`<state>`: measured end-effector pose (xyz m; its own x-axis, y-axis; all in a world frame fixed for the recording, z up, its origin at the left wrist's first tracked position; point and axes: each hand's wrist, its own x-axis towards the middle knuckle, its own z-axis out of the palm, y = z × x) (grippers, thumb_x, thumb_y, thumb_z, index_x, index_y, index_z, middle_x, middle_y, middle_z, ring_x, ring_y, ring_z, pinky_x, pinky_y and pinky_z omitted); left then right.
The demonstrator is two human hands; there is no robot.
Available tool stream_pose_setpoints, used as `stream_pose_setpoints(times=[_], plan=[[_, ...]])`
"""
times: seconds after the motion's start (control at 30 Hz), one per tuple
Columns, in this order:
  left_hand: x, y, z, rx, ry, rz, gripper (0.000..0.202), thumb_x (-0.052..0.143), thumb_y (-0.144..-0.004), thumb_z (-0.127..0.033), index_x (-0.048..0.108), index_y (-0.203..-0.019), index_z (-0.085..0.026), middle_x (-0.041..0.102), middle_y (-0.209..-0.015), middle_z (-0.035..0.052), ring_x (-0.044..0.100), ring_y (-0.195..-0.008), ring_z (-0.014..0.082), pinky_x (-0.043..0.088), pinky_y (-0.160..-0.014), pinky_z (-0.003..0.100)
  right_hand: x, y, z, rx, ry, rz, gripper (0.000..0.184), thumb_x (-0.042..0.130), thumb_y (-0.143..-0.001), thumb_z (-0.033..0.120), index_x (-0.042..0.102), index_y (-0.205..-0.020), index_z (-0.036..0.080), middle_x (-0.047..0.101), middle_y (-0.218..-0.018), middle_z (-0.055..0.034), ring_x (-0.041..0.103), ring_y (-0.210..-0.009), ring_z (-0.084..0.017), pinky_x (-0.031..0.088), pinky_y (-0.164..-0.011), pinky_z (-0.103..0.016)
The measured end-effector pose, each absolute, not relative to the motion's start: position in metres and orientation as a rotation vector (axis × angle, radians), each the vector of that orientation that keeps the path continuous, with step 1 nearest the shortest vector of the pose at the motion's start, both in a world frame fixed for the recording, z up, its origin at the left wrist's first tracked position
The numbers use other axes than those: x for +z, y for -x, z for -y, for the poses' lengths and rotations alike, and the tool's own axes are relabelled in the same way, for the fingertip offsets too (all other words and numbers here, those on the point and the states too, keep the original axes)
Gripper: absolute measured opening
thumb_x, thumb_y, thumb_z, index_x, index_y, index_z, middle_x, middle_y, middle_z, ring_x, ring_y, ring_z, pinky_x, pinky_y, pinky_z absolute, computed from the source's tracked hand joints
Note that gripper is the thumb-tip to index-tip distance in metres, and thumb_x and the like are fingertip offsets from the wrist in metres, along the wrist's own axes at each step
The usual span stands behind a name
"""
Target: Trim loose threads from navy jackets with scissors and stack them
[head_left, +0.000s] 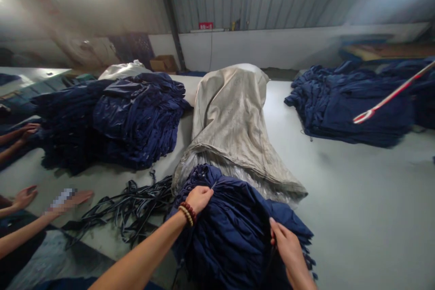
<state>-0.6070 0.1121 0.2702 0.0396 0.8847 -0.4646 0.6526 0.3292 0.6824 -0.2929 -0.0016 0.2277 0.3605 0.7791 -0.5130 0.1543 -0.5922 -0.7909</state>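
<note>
My left hand (199, 199), with beaded bracelets on the wrist, grips the top of a bundle of navy blue fabric pieces (227, 240). My right hand (287, 247) holds the bundle's right side, its fingers closed into the cloth. The bundle rests on a pale grey cutting table (356, 199), in front of the mouth of a large beige woven sack (231, 122). Silvery lining shows at the sack's mouth. A tangle of dark straps (132, 208) lies to the left of my hands.
Another person's hands (50, 199) reach in at the left, near a large navy fabric pile (115, 122). A second navy pile (346, 104) lies at the right, under a red-and-white rod (394, 93). A corrugated wall stands behind.
</note>
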Motion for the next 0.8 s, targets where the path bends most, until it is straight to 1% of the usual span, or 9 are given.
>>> stream_pose_setpoints(times=[0.07, 0.2, 0.3, 0.4, 0.5, 0.57, 0.6, 0.7, 0.8], plan=[[0.277, 0.601, -0.125, 0.419, -1.370, -1.714, 0.044, 0.052, -0.085, -0.048, 0.033, -0.056, -0.022, 0.030, -0.056, -0.0052, 0.033, -0.057, 0.0116, 0.020, -0.055, 0.027, 0.239, 0.294, -0.019, 1.121, 1.967, 0.868, 0.071, 0.057, -0.068, 0.093, 0.053, -0.057, 0.023, 0.052, -0.053, -0.0002, 0.048, -0.054, -0.017, 0.037, -0.055, -0.031], [0.304, 0.599, -0.140, 0.580, -1.301, -1.715, 0.042, 0.048, -0.084, -0.049, 0.028, -0.058, -0.023, 0.026, -0.057, -0.0045, 0.028, -0.056, 0.0117, 0.019, -0.053, 0.028, 0.277, 0.294, -0.050, 0.995, 1.857, 0.848, 0.066, 0.066, -0.071, 0.086, 0.050, -0.056, 0.024, 0.048, -0.055, 0.0015, 0.044, -0.055, -0.015, 0.036, -0.055, -0.030], [0.333, 0.603, -0.127, 0.702, -1.264, -1.702, 0.042, 0.044, -0.086, -0.052, 0.025, -0.061, -0.023, 0.030, -0.059, -0.0031, 0.029, -0.057, 0.0125, 0.026, -0.054, 0.027, 0.316, 0.290, -0.052, 0.892, 1.719, 0.826, 0.060, 0.069, -0.079, 0.075, 0.047, -0.056, 0.024, 0.045, -0.057, 0.0024, 0.041, -0.057, -0.014, 0.035, -0.056, -0.029], [0.351, 0.611, -0.092, 0.809, -1.281, -1.646, 0.048, 0.044, -0.088, -0.059, 0.027, -0.061, -0.023, 0.035, -0.062, -0.0019, 0.035, -0.060, 0.0133, 0.035, -0.058, 0.026, 0.334, 0.276, -0.023, 0.713, 1.748, 0.831, 0.052, 0.065, -0.087, 0.069, 0.054, -0.063, 0.024, 0.051, -0.060, 0.0002, 0.045, -0.060, -0.017, 0.038, -0.057, -0.030], [0.335, 0.625, -0.041, 0.727, -1.308, -1.589, 0.051, 0.049, -0.088, -0.065, 0.042, -0.061, -0.023, 0.048, -0.062, 0.0005, 0.045, -0.064, 0.0166, 0.040, -0.060, 0.027, 0.306, 0.259, 0.032, 0.652, 1.895, 0.867, 0.054, 0.063, -0.083, 0.076, 0.065, -0.068, 0.024, 0.064, -0.065, -0.0054, 0.057, -0.066, -0.024, 0.046, -0.060, -0.033], [0.303, 0.633, -0.006, 0.569, -1.316, -1.605, 0.046, 0.050, -0.089, -0.063, 0.060, -0.071, -0.022, 0.066, -0.076, 0.0052, 0.059, -0.079, 0.0231, 0.049, -0.071, 0.030, 0.268, 0.255, 0.070, 0.763, 1.971, 0.898, 0.058, 0.061, -0.079, 0.080, 0.067, -0.067, 0.024, 0.071, -0.069, -0.0091, 0.065, -0.071, -0.029, 0.051, -0.067, -0.036], [0.284, 0.635, 0.009, 0.446, -1.317, -1.615, 0.043, 0.051, -0.089, -0.060, 0.067, -0.079, -0.022, 0.071, -0.085, 0.0073, 0.063, -0.089, 0.0262, 0.052, -0.078, 0.031, 0.246, 0.255, 0.087, 0.829, 2.011, 0.907, 0.059, 0.059, -0.077, 0.081, 0.069, -0.068, 0.024, 0.074, -0.074, -0.0111, 0.069, -0.076, -0.032, 0.054, -0.072, -0.038], [0.231, 0.636, 0.047, 0.095, -1.290, -1.629, 0.027, 0.059, -0.086, -0.043, 0.073, -0.095, -0.021, 0.077, -0.106, 0.0106, 0.067, -0.109, 0.0305, 0.051, -0.095, 0.034, 0.193, 0.267, 0.124, 1.013, 2.124, 1.019, 0.055, 0.058, -0.071, 0.079, 0.072, -0.068, 0.026, 0.080, -0.086, -0.0166, 0.074, -0.090, -0.040, 0.057, -0.083, -0.044], [0.200, 0.633, 0.074, -0.082, -1.214, -1.636, 0.023, 0.059, -0.083, -0.031, 0.074, -0.096, -0.017, 0.078, -0.107, 0.0139, 0.070, -0.109, 0.0331, 0.051, -0.097, 0.039, 0.166, 0.277, 0.144, 1.106, 2.186, 1.091, 0.046, 0.055, -0.069, 0.071, 0.070, -0.063, 0.028, 0.079, -0.083, -0.0189, 0.075, -0.091, -0.043, 0.057, -0.084, -0.049]])
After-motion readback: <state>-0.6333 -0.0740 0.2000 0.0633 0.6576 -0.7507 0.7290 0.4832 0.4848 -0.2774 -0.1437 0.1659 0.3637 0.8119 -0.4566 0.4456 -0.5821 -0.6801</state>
